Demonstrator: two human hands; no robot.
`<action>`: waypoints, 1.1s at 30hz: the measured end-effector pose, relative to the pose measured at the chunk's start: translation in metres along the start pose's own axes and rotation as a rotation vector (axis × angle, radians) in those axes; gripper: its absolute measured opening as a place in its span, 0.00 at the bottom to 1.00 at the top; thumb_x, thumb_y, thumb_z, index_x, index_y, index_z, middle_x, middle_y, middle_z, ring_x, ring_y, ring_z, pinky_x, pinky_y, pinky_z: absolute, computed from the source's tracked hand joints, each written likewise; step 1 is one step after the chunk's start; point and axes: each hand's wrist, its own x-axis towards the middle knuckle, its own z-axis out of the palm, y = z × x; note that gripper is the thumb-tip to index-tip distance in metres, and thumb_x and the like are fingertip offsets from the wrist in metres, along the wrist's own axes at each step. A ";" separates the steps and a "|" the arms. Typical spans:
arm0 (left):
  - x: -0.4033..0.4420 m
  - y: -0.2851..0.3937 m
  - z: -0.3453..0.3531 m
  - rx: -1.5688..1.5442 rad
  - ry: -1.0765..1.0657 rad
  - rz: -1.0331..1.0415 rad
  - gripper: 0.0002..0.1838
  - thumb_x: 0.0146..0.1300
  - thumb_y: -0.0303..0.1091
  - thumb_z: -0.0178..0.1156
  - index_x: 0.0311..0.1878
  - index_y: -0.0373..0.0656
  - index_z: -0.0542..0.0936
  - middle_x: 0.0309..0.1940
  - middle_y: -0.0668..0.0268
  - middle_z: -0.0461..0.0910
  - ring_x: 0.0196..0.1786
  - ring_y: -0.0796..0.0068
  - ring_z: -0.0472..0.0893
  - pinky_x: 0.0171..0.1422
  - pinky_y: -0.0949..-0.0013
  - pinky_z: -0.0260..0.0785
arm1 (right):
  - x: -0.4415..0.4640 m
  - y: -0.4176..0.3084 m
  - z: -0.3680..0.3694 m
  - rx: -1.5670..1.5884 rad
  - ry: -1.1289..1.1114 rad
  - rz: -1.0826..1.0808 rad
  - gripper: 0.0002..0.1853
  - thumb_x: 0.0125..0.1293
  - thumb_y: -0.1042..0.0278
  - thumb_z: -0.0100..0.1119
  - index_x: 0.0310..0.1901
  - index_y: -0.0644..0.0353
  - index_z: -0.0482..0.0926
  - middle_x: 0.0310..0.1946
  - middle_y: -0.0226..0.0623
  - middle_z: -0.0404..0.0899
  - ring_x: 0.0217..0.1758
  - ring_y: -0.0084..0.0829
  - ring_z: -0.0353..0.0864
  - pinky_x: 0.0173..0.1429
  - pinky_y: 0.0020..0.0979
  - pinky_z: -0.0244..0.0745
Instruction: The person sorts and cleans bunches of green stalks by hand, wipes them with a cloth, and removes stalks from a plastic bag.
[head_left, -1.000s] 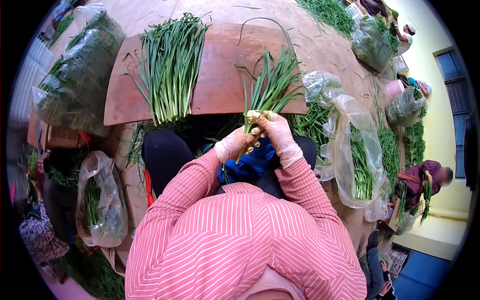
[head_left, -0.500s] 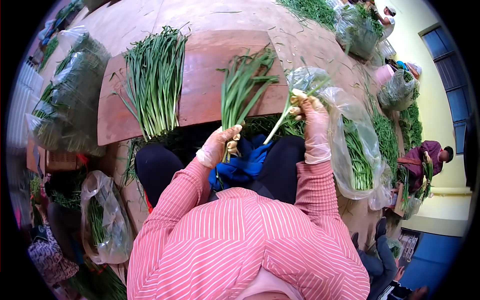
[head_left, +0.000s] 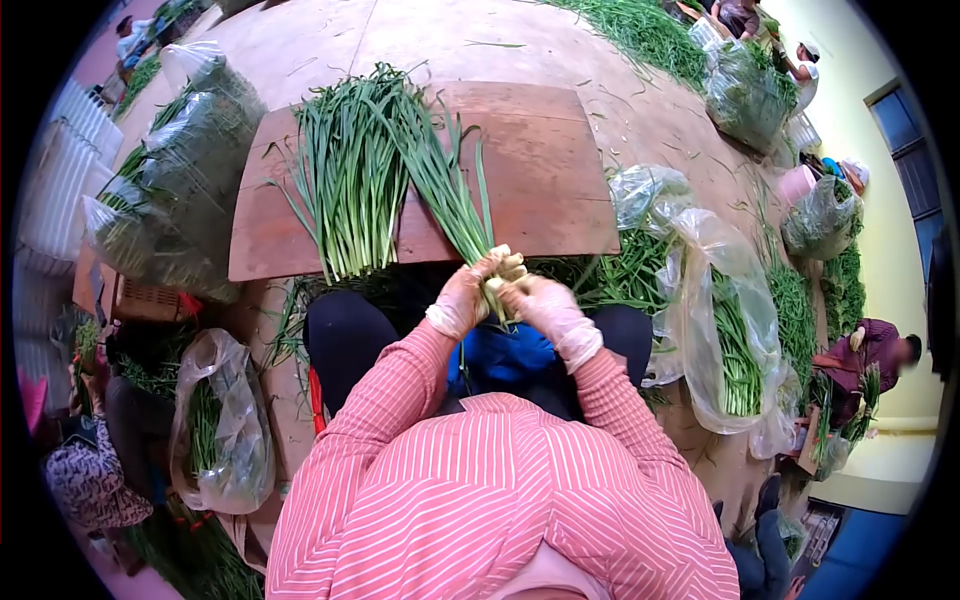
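My left hand, in a thin pale glove, is closed around the stems of a small bunch of garlic chives. The bunch slants up and left, its leaves resting on the board. Close against it, my gloved right hand is closed with its fingertips at the pale stem ends; the fingers partly hide what they pinch. A larger pile of garlic chives lies on the reddish wooden board, leaves pointing away from me. Blue cloth shows below my hands, between my knees.
Clear plastic bags of greens stand on the right, far left and lower left. Loose greens lie under the board's right edge. A person in a dark red top sits at right; another person is at lower left.
My right hand has moved left from the board's right side, where it held a stalk, to meet my left hand. The bunch now leans left against the pile. The view has shifted slightly.
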 end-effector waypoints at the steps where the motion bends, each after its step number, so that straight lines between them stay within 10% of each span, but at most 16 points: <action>1: -0.001 0.001 -0.002 -0.001 -0.003 -0.070 0.17 0.65 0.38 0.55 0.53 0.39 0.73 0.48 0.59 0.78 0.47 0.65 0.79 0.54 0.59 0.73 | 0.005 -0.006 0.006 0.198 -0.162 0.033 0.28 0.64 0.38 0.49 0.33 0.61 0.79 0.24 0.39 0.80 0.28 0.33 0.79 0.34 0.32 0.73; 5: -0.006 0.014 -0.020 0.172 -0.297 -0.299 0.19 0.65 0.41 0.56 0.53 0.39 0.73 0.50 0.57 0.77 0.49 0.63 0.79 0.50 0.60 0.76 | 0.013 0.000 0.023 0.518 -0.349 0.097 0.22 0.67 0.48 0.51 0.28 0.60 0.77 0.18 0.32 0.77 0.19 0.23 0.74 0.24 0.24 0.66; 14: 0.001 0.022 -0.001 0.007 -0.022 0.018 0.23 0.63 0.43 0.59 0.58 0.42 0.70 0.50 0.59 0.76 0.49 0.64 0.78 0.55 0.59 0.71 | -0.026 0.001 0.028 0.866 -0.449 0.157 0.17 0.65 0.51 0.57 0.30 0.58 0.74 0.18 0.27 0.73 0.17 0.19 0.72 0.23 0.20 0.66; 25: -0.019 0.028 0.026 0.055 -0.133 0.031 0.26 0.63 0.40 0.58 0.62 0.42 0.68 0.31 0.73 0.73 0.33 0.79 0.73 0.41 0.72 0.68 | -0.033 0.013 0.038 0.658 -0.305 0.001 0.20 0.60 0.48 0.61 0.30 0.60 0.74 0.18 0.30 0.74 0.20 0.22 0.73 0.26 0.26 0.67; 33: -0.024 0.073 0.089 0.743 -0.197 0.254 0.20 0.55 0.36 0.64 0.48 0.37 0.74 0.32 0.68 0.77 0.36 0.78 0.76 0.44 0.74 0.68 | 0.013 -0.031 0.001 0.949 -0.128 -0.256 0.21 0.51 0.69 0.71 0.46 0.62 0.75 0.34 0.28 0.78 0.36 0.20 0.76 0.40 0.25 0.74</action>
